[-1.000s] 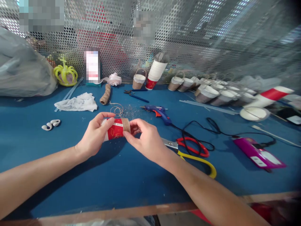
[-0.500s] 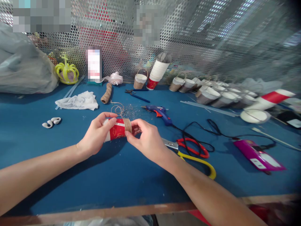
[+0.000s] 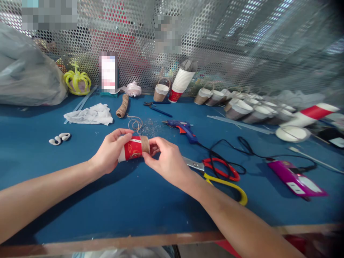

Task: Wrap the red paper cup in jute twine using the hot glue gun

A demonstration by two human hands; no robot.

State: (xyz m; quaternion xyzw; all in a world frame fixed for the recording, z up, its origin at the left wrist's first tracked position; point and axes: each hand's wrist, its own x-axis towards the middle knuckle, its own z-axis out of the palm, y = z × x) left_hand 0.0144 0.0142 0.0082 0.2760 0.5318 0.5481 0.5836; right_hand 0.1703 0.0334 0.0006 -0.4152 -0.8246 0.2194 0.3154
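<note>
Cup sat sideways between both hands, just over or on the table; contact underneath couldn't be told. Long axis ran left to right, nearly square to the person's line of sight. Left hand gripped the white-edged end, thumb across the top. Right hand pinched the other end, where a twine band wrapped the red wall; thumb and fingers were at that band, so right was the nearer hand to it. Twine strand looped on the table just beyond the cup, seemingly leading from the band to the twine roll, ahead and slightly left. Glue gun lay ahead of the right hand, nozzle pointing left; scissors lay right beside that wrist.
</note>
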